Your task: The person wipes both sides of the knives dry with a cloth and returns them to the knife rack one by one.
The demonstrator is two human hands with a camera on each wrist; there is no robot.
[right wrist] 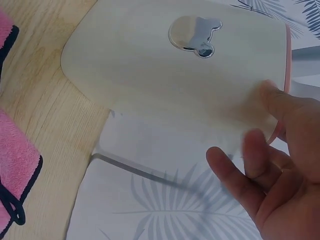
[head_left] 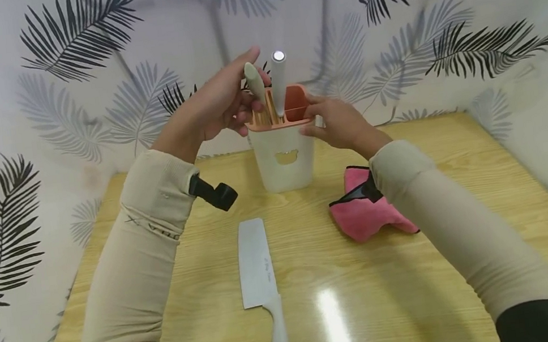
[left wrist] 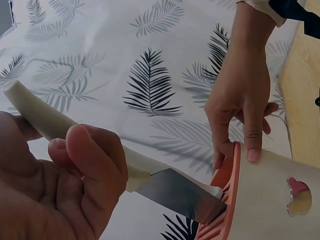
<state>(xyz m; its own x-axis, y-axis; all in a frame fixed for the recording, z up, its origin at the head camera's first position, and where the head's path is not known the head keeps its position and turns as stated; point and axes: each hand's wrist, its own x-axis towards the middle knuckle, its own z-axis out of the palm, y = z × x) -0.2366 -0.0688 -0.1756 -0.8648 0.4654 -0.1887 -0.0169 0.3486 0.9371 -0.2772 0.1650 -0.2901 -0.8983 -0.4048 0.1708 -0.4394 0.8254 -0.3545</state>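
Jutting from holder (head_left: 287,174): two handles (head_left: 279,82)

unreadable lettering (head_left: 268,270) on blade (head_left: 252,253), sleeve (head_left: 137,267)

Two hands (head_left: 226,98) (head_left: 338,120), two wrist-worn cameras (head_left: 226,196) (head_left: 371,189), one holder (head_left: 287,174), two handled utensils (head_left: 254,80) (head_left: 279,82) inserted in it, one cleaver (head_left: 257,270), one pink cloth (head_left: 368,217) and one tabletop (head_left: 210,321) are shown.
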